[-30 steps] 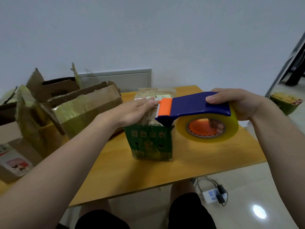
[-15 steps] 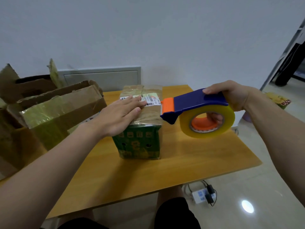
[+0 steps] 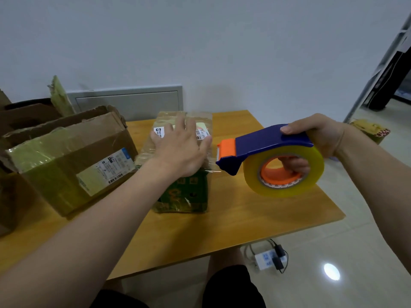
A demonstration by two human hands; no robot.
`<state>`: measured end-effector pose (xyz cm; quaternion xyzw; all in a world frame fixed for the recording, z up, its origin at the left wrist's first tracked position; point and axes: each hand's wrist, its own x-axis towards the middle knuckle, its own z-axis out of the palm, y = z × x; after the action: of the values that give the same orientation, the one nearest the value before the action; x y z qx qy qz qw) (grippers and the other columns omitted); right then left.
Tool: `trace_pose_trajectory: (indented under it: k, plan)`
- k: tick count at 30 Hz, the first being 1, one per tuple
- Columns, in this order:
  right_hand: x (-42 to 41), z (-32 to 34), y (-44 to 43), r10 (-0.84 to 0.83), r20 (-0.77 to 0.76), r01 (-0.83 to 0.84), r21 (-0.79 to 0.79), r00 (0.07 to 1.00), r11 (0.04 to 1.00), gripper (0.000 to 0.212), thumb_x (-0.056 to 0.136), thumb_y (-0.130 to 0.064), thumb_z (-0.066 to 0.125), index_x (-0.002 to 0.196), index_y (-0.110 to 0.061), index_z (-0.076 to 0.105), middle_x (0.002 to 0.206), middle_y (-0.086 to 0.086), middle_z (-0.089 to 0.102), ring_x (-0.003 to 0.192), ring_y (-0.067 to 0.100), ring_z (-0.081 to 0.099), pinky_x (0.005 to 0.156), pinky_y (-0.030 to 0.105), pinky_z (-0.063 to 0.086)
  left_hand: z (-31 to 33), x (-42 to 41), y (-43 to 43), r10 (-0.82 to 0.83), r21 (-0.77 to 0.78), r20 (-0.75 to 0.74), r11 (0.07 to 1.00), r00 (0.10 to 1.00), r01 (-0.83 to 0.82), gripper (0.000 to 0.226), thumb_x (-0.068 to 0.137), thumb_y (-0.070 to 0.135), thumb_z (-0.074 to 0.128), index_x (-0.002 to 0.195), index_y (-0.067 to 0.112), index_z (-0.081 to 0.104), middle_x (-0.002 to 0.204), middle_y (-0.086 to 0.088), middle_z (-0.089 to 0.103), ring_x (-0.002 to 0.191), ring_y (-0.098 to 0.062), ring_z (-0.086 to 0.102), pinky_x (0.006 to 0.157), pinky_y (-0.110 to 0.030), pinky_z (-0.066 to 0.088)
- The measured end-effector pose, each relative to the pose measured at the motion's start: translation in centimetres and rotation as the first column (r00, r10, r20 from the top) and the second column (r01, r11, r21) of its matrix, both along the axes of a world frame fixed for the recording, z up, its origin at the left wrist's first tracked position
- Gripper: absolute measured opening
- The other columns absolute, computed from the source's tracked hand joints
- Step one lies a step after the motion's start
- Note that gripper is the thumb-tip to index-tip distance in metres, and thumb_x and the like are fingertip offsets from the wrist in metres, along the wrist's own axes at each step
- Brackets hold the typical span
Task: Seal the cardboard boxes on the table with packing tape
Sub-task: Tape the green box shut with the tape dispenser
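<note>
We press L hand (image 3: 178,152) flat on green box (image 3: 189,194).
Its fingers (image 3: 188,127) spread wide; R hand (image 3: 322,134) grips tape dispenser (image 3: 266,141), curled thru core.

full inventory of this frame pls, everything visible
small green printed cardboard box: 1, green, table centre.
large brown cardboard box: 1, brown, table left, flaps open.
rear brown cardboard box: 1, brown, far left, cut off.
blue and orange plastic tape dispenser: 1, blue/orange, right of green box.
yellowish clear packing tape roll: 1, yellowish, on dispenser.
light wooden table: 1, tan, under boxes.
grey wall panel: 1, grey, behind table.
white power strip: 1, white, floor.
yellow-green box: 1, floor, far right.
left hand: 1, flat on green box.
right hand: 1, grips dispenser.
</note>
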<state>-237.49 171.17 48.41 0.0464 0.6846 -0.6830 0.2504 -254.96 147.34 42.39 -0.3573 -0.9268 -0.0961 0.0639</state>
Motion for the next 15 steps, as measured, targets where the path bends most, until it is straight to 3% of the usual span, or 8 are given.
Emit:
trace_pose_trajectory:
  k: [4,8,10,15]
  plan:
    - [-0.6,-1.7,0.9,0.197,-0.018,-0.197,-0.17,0.98,0.965,0.06,0.096,-0.041,0.062,0.141,-0.002,0.055,0.067,0.014,0.061,0.061,0.029,0.062,0.067,0.039,0.046,-0.3,-0.6,-0.3,-0.017,-0.001,0.026,1.0,1.0,0.017,0.061,0.102,0.067,0.022,0.142,0.022,0.036,0.155,-0.012,0.033,0.142,-0.04,0.035,0.113,-0.074,0.024]
    - [-0.5,-3.4,1.7,0.236,-0.121,-0.263,-0.324,0.964,0.909,0.057,0.106,-0.038,0.049,0.15,-0.003,0.044,0.082,0.019,0.071,0.075,0.031,0.067,0.08,0.045,0.047,-0.3,-0.9,-0.5,-0.021,0.01,0.055,1.0,0.998,0.02,0.058,0.102,0.068,0.022,0.14,0.027,0.038,0.152,-0.008,0.034,0.142,-0.038,0.033,0.115,-0.072,0.02]
    - [-0.5,-3.8,1.9,0.235,-0.152,-0.274,-0.328,0.96,0.904,0.058,0.107,-0.039,0.046,0.151,-0.002,0.042,0.082,0.018,0.071,0.076,0.031,0.067,0.086,0.046,0.045,-0.2,-1.0,-0.6,-0.02,0.019,0.071,1.0,0.997,0.018,0.057,0.102,0.068,0.022,0.141,0.03,0.037,0.151,-0.007,0.034,0.143,-0.036,0.031,0.117,-0.071,0.017]
    - [-0.6,-3.5,2.7,0.247,-0.105,-0.266,-0.264,0.963,0.927,0.06,0.104,-0.04,0.05,0.149,-0.001,0.043,0.07,0.011,0.063,0.066,0.026,0.061,0.086,0.044,0.045,-0.1,-1.0,-0.4,-0.029,-0.108,0.134,0.993,0.991,0.043,0.065,0.102,0.071,0.01,0.162,0.045,0.009,0.175,0.003,-0.004,0.159,-0.034,0.0,0.12,-0.073,-0.003]
